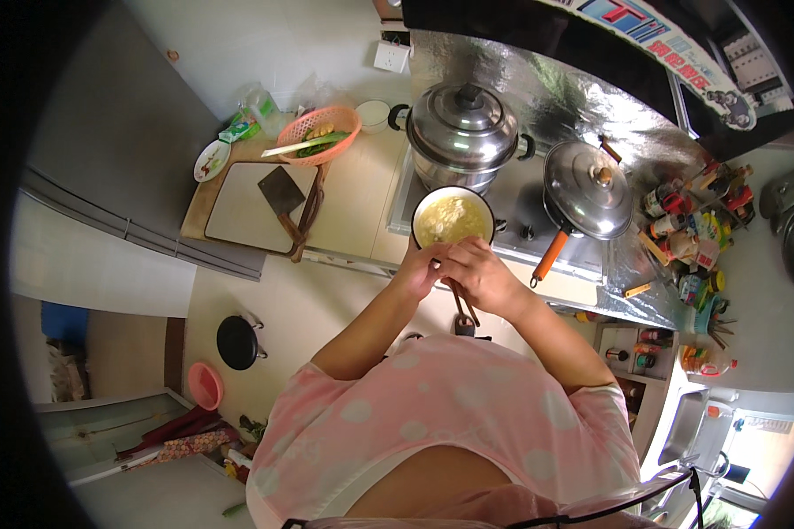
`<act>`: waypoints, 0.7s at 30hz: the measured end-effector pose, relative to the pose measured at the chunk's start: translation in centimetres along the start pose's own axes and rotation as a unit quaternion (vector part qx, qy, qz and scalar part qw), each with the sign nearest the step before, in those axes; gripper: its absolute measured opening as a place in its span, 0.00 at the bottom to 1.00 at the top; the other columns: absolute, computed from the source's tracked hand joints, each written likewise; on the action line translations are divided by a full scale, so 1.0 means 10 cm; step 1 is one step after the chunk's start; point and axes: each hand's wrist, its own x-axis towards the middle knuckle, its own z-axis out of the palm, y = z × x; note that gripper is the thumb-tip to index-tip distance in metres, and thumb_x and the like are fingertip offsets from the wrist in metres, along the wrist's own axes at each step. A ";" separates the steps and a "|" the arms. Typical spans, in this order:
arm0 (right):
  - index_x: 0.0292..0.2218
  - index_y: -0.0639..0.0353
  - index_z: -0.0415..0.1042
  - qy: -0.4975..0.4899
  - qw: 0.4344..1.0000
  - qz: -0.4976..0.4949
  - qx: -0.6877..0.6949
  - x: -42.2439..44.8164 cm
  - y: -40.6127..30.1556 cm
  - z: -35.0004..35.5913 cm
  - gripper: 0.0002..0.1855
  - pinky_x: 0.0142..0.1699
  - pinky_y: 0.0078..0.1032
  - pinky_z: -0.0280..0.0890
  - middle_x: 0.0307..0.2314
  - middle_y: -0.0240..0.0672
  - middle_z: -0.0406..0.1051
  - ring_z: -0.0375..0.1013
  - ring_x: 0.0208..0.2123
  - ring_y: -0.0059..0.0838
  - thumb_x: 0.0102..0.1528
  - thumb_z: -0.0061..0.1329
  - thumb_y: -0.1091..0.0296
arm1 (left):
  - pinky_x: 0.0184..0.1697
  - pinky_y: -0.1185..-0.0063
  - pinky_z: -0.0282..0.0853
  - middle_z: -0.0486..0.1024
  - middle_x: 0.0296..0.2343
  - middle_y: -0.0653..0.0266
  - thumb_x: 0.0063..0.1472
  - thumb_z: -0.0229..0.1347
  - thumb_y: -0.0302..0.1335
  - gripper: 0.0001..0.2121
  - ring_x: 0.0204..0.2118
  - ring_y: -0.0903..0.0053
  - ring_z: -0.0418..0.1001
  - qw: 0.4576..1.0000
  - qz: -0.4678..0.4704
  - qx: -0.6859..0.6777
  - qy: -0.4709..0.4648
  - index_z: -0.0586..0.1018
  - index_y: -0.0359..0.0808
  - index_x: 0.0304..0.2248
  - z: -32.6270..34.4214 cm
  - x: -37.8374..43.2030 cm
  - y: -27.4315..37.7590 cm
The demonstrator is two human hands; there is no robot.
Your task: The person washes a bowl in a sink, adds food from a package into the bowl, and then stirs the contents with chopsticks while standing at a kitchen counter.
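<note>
Both hands meet at the near rim of a white bowl (417, 213) with a dark edge. Inside it is a pale yellow liquid (451, 218) with lighter lumps. My left hand (421, 272) grips the bowl at its near left side. Against the near right rim, my right hand (478, 274) holds a pair of brown chopsticks (457, 299), whose ends stick out below toward my body. The hand hides their other part. Just beyond the bowl stands a lidded steel steamer pot (460, 135) on the stove.
A lidded pan (585, 188) with an orange handle sits on the stove's right side. To the left, a cleaver (282, 193) lies on a cutting board (235, 211). Behind it, a pink basket (352, 124) holds greens. Seasoning bottles (691, 244) crowd the right counter.
</note>
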 end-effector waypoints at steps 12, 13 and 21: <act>0.35 0.62 0.71 0.138 0.984 0.092 0.072 0.74 1.03 -0.44 0.14 0.42 0.31 0.66 0.32 0.42 0.71 0.71 0.36 0.42 0.45 0.47 0.86 | 0.42 0.63 0.74 0.68 0.41 0.56 0.53 0.52 0.20 0.23 0.40 0.67 0.72 0.988 0.016 0.042 0.145 0.62 0.35 0.49 -0.07 -0.06 0.35; 0.36 0.62 0.72 0.162 0.981 0.105 0.015 0.84 1.30 -0.43 0.13 0.44 0.31 0.65 0.33 0.43 0.71 0.70 0.38 0.44 0.46 0.48 0.82 | 0.43 0.65 0.74 0.70 0.40 0.53 0.54 0.51 0.21 0.18 0.40 0.65 0.73 0.979 0.025 0.059 0.195 0.67 0.29 0.46 -0.11 -0.07 0.35; 0.51 0.48 0.65 0.110 0.928 0.289 -0.209 1.32 2.63 -0.27 0.29 0.53 0.37 0.61 0.46 0.44 0.66 0.64 0.47 0.47 0.46 0.55 0.63 | 0.36 0.67 0.78 0.67 0.38 0.58 0.52 0.51 0.18 0.24 0.36 0.69 0.72 0.972 0.051 0.008 0.228 0.62 0.39 0.49 -0.17 -0.26 0.53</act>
